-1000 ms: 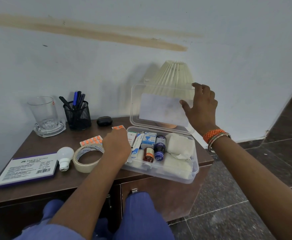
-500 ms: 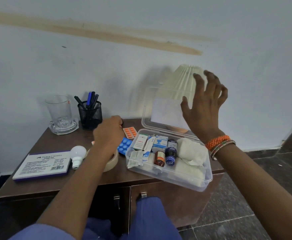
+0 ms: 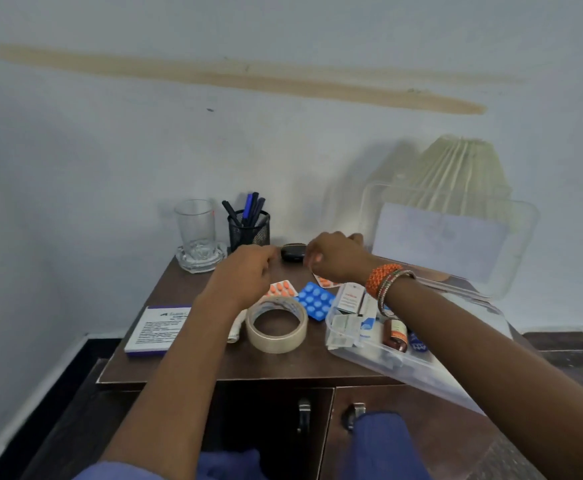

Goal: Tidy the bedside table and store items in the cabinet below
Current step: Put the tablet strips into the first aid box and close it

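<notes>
My left hand (image 3: 245,271) hovers over the bedside table (image 3: 196,365), fingers loosely curled, just left of a small black case (image 3: 293,251). My right hand (image 3: 335,258) is just right of that case, fingers curled downward above an orange pill strip (image 3: 325,281); I see nothing held in either hand. A second orange strip (image 3: 282,289), a blue pill strip (image 3: 315,301) and a tape roll (image 3: 277,323) lie in front of my hands. The clear plastic box (image 3: 421,379) of medicines stands at the right with its lid (image 3: 456,233) up.
At the back left stand a glass (image 3: 195,225) on a glass dish and a mesh pen holder (image 3: 248,232). A white and purple box (image 3: 157,329) lies front left. A pleated lamp shade (image 3: 459,164) is behind the lid. Two cabinet doors with handles (image 3: 304,414) are shut below.
My right hand has left the box lid and come down leftward to the black case. My left hand has stayed near the case. The lid stays up by itself.
</notes>
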Demonstrator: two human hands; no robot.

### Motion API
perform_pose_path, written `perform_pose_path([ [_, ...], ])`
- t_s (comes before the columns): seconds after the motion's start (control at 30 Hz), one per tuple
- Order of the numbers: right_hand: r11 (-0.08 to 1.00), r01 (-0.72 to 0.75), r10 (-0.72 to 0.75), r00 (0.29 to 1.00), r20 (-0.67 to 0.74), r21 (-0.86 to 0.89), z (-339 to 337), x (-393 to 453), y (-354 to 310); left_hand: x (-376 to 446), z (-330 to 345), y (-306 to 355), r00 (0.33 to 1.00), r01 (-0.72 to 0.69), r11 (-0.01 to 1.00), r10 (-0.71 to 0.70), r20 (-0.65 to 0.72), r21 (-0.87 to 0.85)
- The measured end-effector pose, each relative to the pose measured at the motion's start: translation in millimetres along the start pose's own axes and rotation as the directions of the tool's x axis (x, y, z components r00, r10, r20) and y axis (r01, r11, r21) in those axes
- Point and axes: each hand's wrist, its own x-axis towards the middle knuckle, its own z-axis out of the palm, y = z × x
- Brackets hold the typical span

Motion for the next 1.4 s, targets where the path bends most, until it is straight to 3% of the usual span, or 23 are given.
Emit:
perform_pose_path([
  [0.17, 0.994, -0.036, 0.055, 0.981, 0.184, -0.105, 21, 25, 5, -2, -2, -10, 0.999, 0.011, 0.999, -0.013, 0.045, 0.048],
  [0.33, 0.976, -0.034, 0.085, 0.969, 0.233, -0.215, 37, 36, 15, -2, -4, -16, 0.998, -0.029, 0.995, 0.024, 0.055, 0.090],
  [0.5, 0.995, -0.039, 0.065, 0.948, 0.313, -0.087, 40, 40, 11, -4, -4, -18, 0.996, -0.035, 0.992, 0.023, 0.090, 0.124],
  [0.67, 0.994, -0.009, 0.051, 0.919, 0.390, -0.109, 35, 38, 7, -6, -5, -15, 0.998, -0.023, 0.989, 0.015, 0.058, 0.144],
  [0.8, 0.996, 0.026, 0.005, 0.945, 0.327, -0.088, 23, 32, 7, -6, -3, -14, 1.000, -0.016, 0.997, 0.014, 0.025, 0.079],
  [0.93, 0.998, 0.057, -0.056, 0.975, 0.217, 0.001, 0, 22, 7, -4, 1, -11, 1.000, 0.005, 0.991, -0.002, 0.026, -0.132],
  [1.13, 0.955, 0.145, -0.117, 0.986, -0.119, 0.259, -32, -11, 0, -4, -3, 22, 0.996, 0.079, 0.854, -0.049, 0.072, -0.514],
  [1.2, 0.897, 0.152, -0.059, 0.972, -0.229, 0.414, -37, -26, -4, -4, -7, 32, 0.992, 0.123, 0.698, -0.096, 0.078, -0.706],
  [1.27, 0.760, 0.135, 0.079, 0.952, -0.297, 0.635, -40, -44, -6, -8, -13, 44, 0.986, 0.160, 0.437, -0.110, 0.124, -0.885],
  [1.33, 0.483, 0.112, 0.246, 0.935, -0.257, 0.868, -40, -65, -5, -12, -17, 57, 0.985, 0.167, 0.279, -0.083, 0.150, -0.946],
  [1.4, 0.205, 0.088, 0.346, 0.925, -0.157, 0.975, -36, -83, 0, -15, -14, 70, 0.980, 0.197, 0.179, -0.040, 0.193, -0.964],
])
